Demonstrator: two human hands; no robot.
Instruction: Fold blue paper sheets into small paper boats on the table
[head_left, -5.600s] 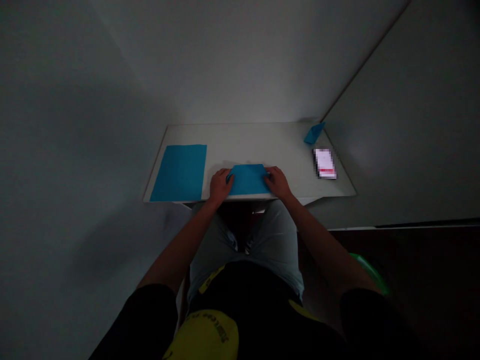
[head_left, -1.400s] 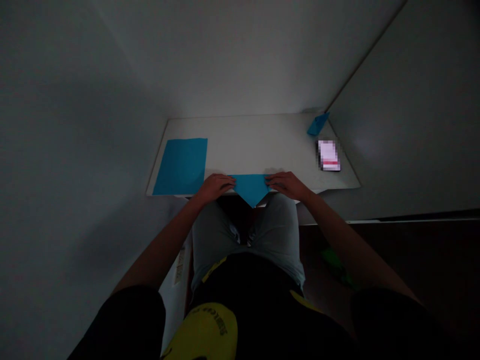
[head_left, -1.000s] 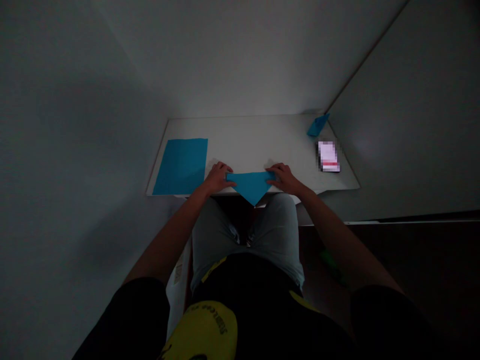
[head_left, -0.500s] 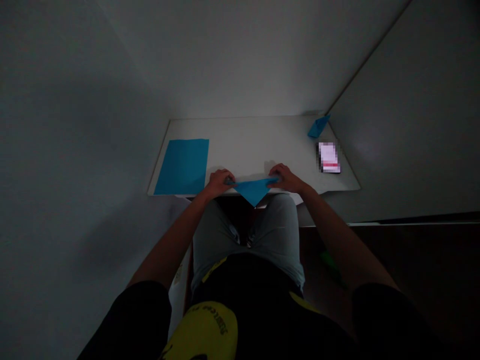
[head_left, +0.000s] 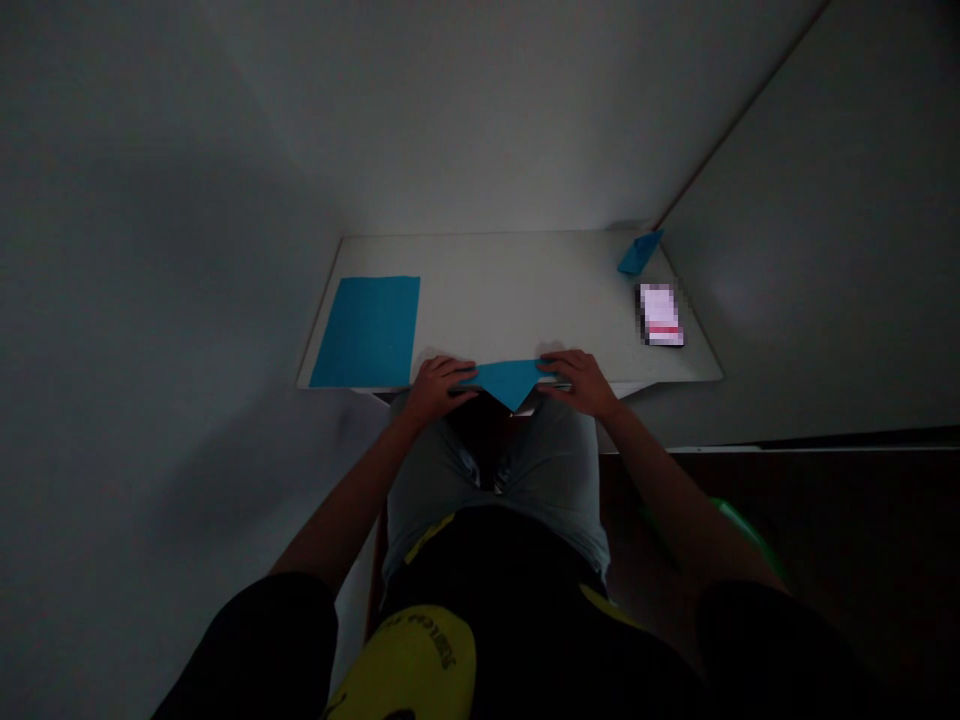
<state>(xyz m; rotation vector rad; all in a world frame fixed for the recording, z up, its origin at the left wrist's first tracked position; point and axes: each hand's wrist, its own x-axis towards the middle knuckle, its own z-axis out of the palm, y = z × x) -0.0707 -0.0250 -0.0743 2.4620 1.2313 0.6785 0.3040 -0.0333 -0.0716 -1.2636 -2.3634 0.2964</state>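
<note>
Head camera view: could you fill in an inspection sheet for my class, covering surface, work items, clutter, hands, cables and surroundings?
Surface: white rectangular tabletop, dimly lit.
Work items: folded blue paper with a triangular point, the point reaching past the near edge; flat blue rectangular paper sheet on the left.
Clutter: small folded blue paper shape near the far right corner; flat dark-edged device with a bright, pixelated screen nearer the person.
Hands: left hand and right hand touch opposite ends of the pointed paper.
Cables: nothing seen.
Surroundings: plain grey wall behind; shiny green object lower right, partly hidden, identity unclear.
</note>
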